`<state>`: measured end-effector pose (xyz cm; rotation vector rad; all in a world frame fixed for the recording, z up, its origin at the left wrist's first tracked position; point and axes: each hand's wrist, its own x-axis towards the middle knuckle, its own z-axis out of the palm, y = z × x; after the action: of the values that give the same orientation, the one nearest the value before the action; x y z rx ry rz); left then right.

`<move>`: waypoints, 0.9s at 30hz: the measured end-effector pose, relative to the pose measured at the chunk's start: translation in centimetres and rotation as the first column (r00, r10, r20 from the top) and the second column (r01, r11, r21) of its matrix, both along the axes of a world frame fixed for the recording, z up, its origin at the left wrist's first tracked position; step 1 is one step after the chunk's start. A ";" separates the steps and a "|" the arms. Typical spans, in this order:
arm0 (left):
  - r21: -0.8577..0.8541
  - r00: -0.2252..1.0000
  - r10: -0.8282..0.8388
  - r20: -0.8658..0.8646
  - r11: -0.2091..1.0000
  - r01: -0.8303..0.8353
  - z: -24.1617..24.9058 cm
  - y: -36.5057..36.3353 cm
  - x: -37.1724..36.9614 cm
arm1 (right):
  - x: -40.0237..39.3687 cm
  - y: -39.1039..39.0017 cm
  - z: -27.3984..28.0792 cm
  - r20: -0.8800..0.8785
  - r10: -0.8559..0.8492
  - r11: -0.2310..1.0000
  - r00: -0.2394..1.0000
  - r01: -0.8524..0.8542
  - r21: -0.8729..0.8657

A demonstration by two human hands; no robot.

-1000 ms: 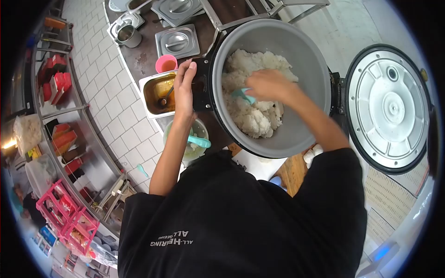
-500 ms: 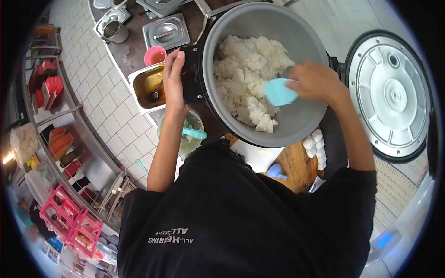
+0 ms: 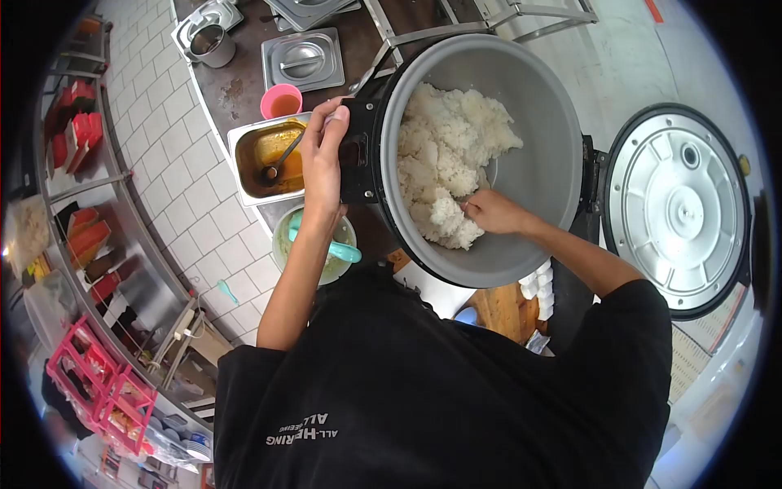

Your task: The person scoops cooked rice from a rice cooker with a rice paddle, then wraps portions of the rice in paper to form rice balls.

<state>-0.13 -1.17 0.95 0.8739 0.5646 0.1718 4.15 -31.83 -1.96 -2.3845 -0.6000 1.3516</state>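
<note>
The left hand (image 3: 323,159) clamps the rim of the rice pot (image 3: 538,175), fingers wrapped tight, and should hold it steady. The right hand (image 3: 491,212) digs into the rice (image 3: 448,159) near the front wall, fingers curled, probably around a hidden paddle; scoop shallowly.

Rice (image 3: 444,163) in pot (image 3: 538,163); open lid (image 3: 680,208) right of pot; sauce tray (image 3: 248,155), bowl (image 3: 287,254) left.

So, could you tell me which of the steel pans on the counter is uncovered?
The steel pan of orange sauce beside the left hand; the pans farther back wear lids.
</note>
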 end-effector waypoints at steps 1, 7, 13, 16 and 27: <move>-0.005 1.000 0.010 -0.001 1.000 -0.010 -0.3 0.1 -0.1 | 0.0 0.8 1.0 -0.001 0.010 1.000 1.000 -0.010 -0.005; -0.009 0.999 -0.026 0.020 1.000 0.026 -0.4 0.2 0.1 | 0.7 1.4 2.7 -0.014 0.072 0.996 0.997 -0.071 0.047; 0.086 0.999 -0.044 -0.030 0.995 0.047 -1.1 0.4 -0.1 | 1.5 4.0 6.4 -0.194 -0.316 0.948 0.929 0.316 -0.033; 0.020 0.999 -0.045 0.008 0.999 0.044 -0.3 0.2 0.0 | 3.5 3.4 8.1 -0.234 -0.604 0.797 0.761 0.578 -0.176; 0.011 1.000 -0.024 -0.011 1.000 0.024 0.1 0.1 -0.1 | 4.4 2.1 15.8 0.681 0.295 0.874 0.670 0.098 -0.475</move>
<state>-0.26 -1.03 1.03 0.8929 0.5638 0.1488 8.54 -29.69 13.85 -3.3832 -0.6489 0.5021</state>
